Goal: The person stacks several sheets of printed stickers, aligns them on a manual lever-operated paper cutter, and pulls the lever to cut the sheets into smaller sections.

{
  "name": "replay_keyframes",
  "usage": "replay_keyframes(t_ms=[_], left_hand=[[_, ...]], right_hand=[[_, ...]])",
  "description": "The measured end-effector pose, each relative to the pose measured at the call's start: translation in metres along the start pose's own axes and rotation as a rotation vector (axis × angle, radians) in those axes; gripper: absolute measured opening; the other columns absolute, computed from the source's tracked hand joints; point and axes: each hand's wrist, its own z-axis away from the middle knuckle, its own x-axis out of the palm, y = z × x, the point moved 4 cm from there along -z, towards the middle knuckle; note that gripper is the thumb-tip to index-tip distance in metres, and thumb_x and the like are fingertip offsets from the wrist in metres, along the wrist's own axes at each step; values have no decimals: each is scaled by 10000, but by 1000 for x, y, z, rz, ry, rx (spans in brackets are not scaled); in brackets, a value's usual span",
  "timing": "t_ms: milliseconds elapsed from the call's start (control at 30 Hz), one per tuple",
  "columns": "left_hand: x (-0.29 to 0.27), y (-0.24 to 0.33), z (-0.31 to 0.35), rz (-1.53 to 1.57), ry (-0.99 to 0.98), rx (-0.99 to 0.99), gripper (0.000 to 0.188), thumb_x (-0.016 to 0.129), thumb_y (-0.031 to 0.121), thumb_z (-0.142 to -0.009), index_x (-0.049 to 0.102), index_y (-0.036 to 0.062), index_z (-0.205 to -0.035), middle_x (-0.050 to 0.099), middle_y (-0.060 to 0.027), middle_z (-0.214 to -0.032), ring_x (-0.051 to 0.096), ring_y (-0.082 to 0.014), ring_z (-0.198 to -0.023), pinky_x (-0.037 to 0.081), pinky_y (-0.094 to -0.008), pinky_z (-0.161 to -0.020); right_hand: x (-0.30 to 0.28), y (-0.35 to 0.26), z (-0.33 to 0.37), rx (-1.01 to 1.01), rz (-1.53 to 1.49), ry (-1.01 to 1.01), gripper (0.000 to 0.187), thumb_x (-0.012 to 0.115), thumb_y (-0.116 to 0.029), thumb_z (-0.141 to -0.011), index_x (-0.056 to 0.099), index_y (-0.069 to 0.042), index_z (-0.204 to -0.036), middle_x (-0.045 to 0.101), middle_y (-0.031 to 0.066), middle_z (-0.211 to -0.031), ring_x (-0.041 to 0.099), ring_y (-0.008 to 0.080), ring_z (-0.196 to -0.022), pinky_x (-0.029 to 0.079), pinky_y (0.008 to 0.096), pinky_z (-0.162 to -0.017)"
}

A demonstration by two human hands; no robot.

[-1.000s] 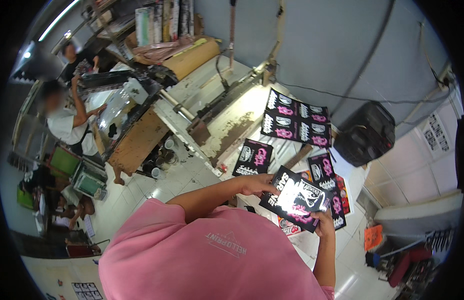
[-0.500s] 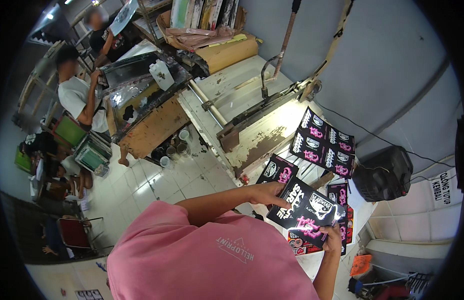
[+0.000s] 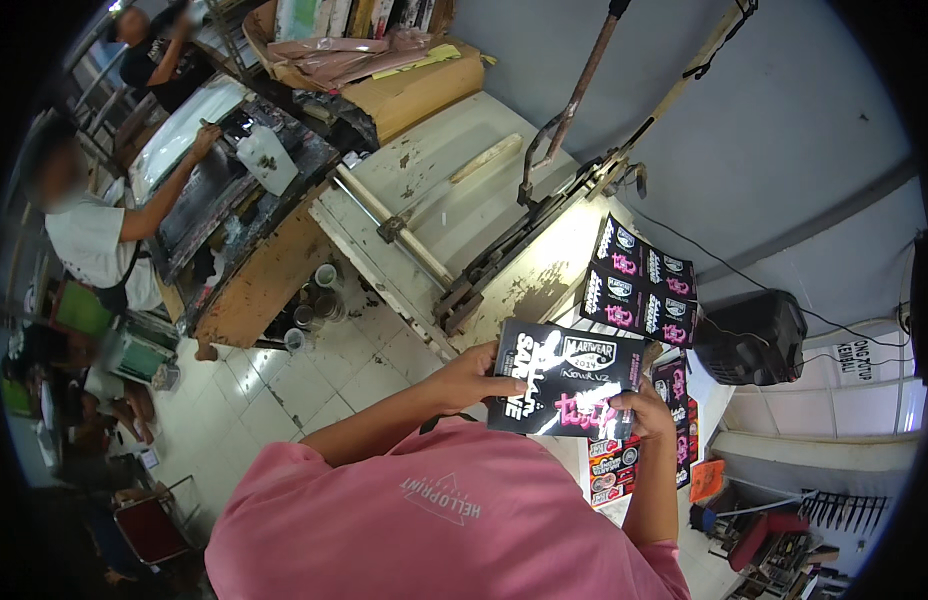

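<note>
Black glossy paper is what my fingers hold now. My left hand is closed on the left edge of a black printed sheet, thumb on top and the other fingers under it. My right hand pinches the lower right corner of the same sheet, with fingers curled around the edge. Both hands keep the sheet in the air, a little tilted, in front of my chest and above the near edge of the worn white work table.

Just beyond the sheet, on the right end of the table, lies another printed sheet of black and pink panels. Below my right hand there is a stack of similar prints; how many, I cannot tell.

I judge some risks from here. The grip is only at two edges, so the sheet can bend in the middle and take a crease if my hands move toward each other. My thumb lies on the printed side; if the ink is fresh, it can smear, though I cannot tell whether it is dry. The table surface looks stained and chipped near the metal hinged frame, so the sheet may take dirt there. Another person works at a separate bench at the left, well apart from me.
</note>
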Motion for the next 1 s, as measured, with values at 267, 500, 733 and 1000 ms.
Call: replay_keyframes(t_ms=[267, 500, 733, 1000], left_hand=[[-54, 39, 6, 57, 38, 57, 507, 702, 13, -902, 518, 48, -1372, 682, -64, -1168, 669, -139, -1034, 561, -321, -890], [-97, 59, 13, 128, 171, 40, 445, 679, 4, -898, 551, 45, -1322, 699, -68, -1152, 703, -166, -1007, 597, -349, -871], [-150, 123, 20, 202, 300, 286, 393, 718, 37, -888, 589, 32, -1260, 708, -70, -1148, 714, -153, -981, 603, -321, -842], [-167, 143, 9, 159, 427, 404, 361, 695, 20, -900, 570, 23, -1238, 689, -64, -1081, 695, -135, -941, 572, -285, -831]], right_hand=[[44, -12, -35, -155, 261, -42, 678, 815, -357, -836, 562, 6, -1350, 673, 51, -1151, 592, 123, -1012, 442, 241, -854], [55, -3, -42, -175, 58, -96, 972, 668, -657, -883, 365, 18, -1513, 654, 146, -1219, 655, 239, -1102, 571, 367, -864], [39, 78, -25, -29, 45, 131, 436, 509, -297, -1073, 486, -28, -1415, 684, 143, -1148, 666, 215, -991, 562, 362, -856], [45, 113, 4, 8, -39, 273, 453, 542, -308, -1062, 506, -13, -1404, 672, 153, -1190, 657, 219, -1018, 557, 365, -883]])
